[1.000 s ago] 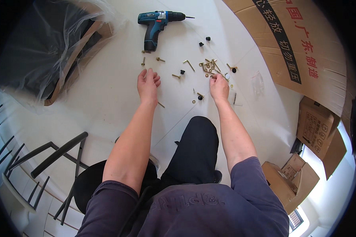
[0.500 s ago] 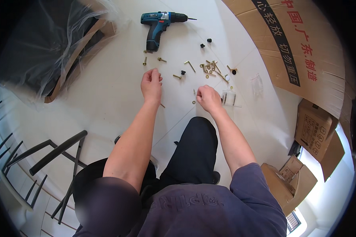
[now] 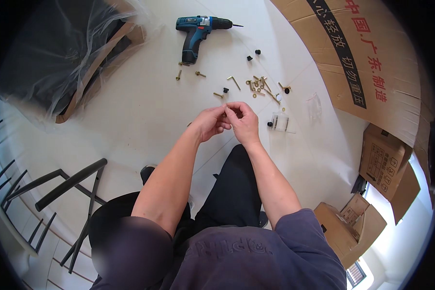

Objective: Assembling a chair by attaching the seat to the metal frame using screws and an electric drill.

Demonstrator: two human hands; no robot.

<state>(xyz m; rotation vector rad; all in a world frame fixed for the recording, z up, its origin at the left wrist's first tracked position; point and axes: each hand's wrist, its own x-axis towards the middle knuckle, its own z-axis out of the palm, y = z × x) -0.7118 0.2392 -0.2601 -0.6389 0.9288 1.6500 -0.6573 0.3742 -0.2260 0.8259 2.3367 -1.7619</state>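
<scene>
In the middle, my left hand [image 3: 210, 124] and my right hand [image 3: 245, 126] meet fingertip to fingertip over the pale floor. Both are closed in a pinch. What they hold between them is small and hidden by the fingers. Just beyond the fingertips lie a brass-coloured bolt [image 3: 218, 95] and a black plastic foot [image 3: 225, 90]. A bent hex key [image 3: 234, 82] rests farther off. To its right is a loose pile of brass-coloured bolts and washers [image 3: 258, 84]. A small clear plastic box [image 3: 279, 121] sits to the right of my right hand, a black round piece [image 3: 269, 124] beside it.
A blue cordless drill [image 3: 193, 38] lies at the far side, with two bolts [image 3: 200, 74] near it. Plastic-wrapped dark panels [image 3: 43, 58] are at far left, a black metal frame [image 3: 72, 186] at near left. Cardboard boxes [image 3: 386, 159] line the right.
My hands, apart before, have come together. The left moved right and nearer to me; the right shifted slightly left. The view has shifted slightly.
</scene>
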